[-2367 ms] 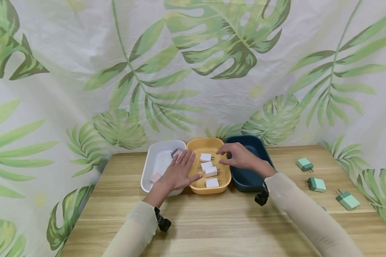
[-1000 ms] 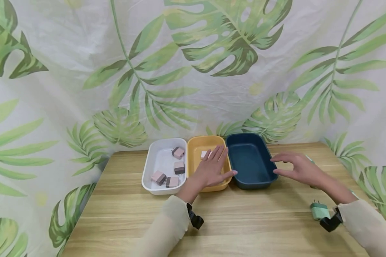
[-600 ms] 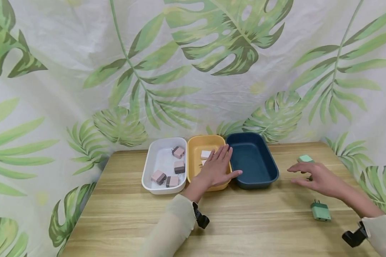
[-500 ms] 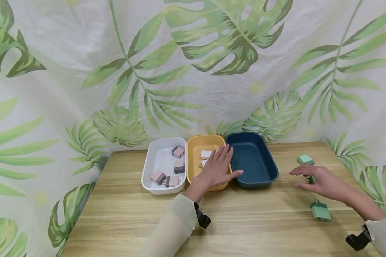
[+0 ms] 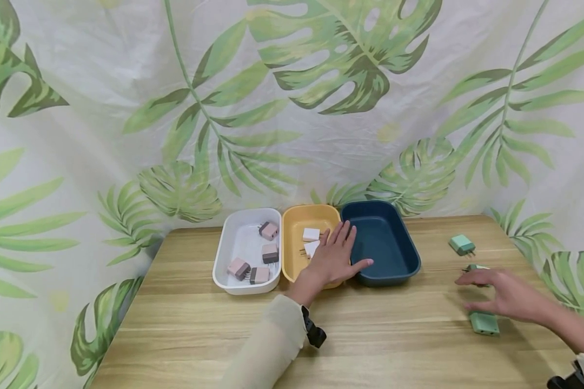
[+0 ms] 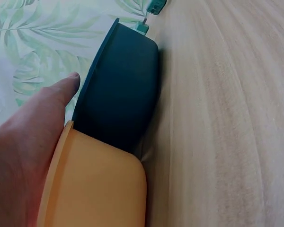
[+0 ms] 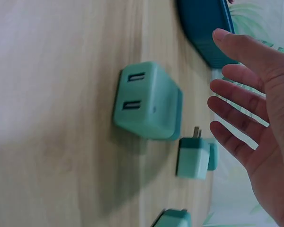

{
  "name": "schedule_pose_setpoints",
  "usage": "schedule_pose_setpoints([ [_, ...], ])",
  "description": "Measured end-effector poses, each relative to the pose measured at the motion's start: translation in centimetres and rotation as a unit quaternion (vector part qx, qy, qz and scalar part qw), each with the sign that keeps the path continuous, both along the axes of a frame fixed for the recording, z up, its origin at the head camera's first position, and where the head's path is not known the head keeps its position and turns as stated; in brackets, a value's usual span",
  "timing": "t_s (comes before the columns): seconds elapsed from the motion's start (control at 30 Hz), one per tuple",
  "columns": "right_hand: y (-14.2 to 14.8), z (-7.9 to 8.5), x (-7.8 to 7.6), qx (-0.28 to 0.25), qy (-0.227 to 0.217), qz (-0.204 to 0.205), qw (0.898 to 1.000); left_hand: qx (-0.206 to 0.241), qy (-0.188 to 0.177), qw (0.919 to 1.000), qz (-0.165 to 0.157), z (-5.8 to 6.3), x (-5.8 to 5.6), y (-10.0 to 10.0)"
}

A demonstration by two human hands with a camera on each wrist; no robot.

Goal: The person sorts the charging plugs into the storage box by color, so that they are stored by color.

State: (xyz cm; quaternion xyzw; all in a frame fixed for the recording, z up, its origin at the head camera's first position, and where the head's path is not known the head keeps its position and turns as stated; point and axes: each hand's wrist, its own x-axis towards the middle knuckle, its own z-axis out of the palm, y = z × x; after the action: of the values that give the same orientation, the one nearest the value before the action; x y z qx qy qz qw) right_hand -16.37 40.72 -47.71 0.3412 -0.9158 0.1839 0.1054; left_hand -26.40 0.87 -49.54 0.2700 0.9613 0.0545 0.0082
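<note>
My left hand (image 5: 333, 259) hovers with spread fingers over the right side of the yellow tray (image 5: 296, 219), its thumb reaching over the navy tray (image 5: 386, 240). In the left wrist view the thumb stands beside the navy tray's rim; contact is unclear. My right hand (image 5: 511, 297) is above the table at the right, thumb and fingers apart, holding nothing. Partly beneath it lies a green USB wall charger (image 5: 485, 323), whose two ports show on the charger (image 7: 146, 101) in the right wrist view. Another green charger (image 5: 476, 267) is partly hidden behind the fingers.
A third green charger (image 5: 462, 244) lies farther back. The white tray (image 5: 238, 232) at the left holds several pink-and-grey chargers (image 5: 269, 230). White chargers (image 5: 311, 234) lie in the yellow tray, partly covered by my hand. A leaf-print cloth (image 5: 292, 135) hangs behind the table.
My left hand has shifted right from the white tray to the yellow one. My right hand has left the trays and moved right and nearer, down to the front green charger.
</note>
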Motion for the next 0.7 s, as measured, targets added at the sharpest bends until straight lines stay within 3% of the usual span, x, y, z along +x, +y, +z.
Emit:
schedule_pose_setpoints([
  [0.2, 1.0, -0.6, 0.9, 0.004, -0.044, -0.003, 0.999, 0.003, -0.013, 0.9999, 0.005, -0.5, -0.4, 0.3],
  [0.57, 2.1, -1.6, 1.7, -0.008, -0.096, 0.015, 0.995, -0.003, -0.004, 1.0000, 0.004, -0.7, -0.3, 0.4],
  [0.7, 2.2, -1.9, 2.1, 0.001, -0.107, -0.004, 0.994, -0.002, -0.003, 1.0000, 0.005, -0.8, -0.3, 0.4],
])
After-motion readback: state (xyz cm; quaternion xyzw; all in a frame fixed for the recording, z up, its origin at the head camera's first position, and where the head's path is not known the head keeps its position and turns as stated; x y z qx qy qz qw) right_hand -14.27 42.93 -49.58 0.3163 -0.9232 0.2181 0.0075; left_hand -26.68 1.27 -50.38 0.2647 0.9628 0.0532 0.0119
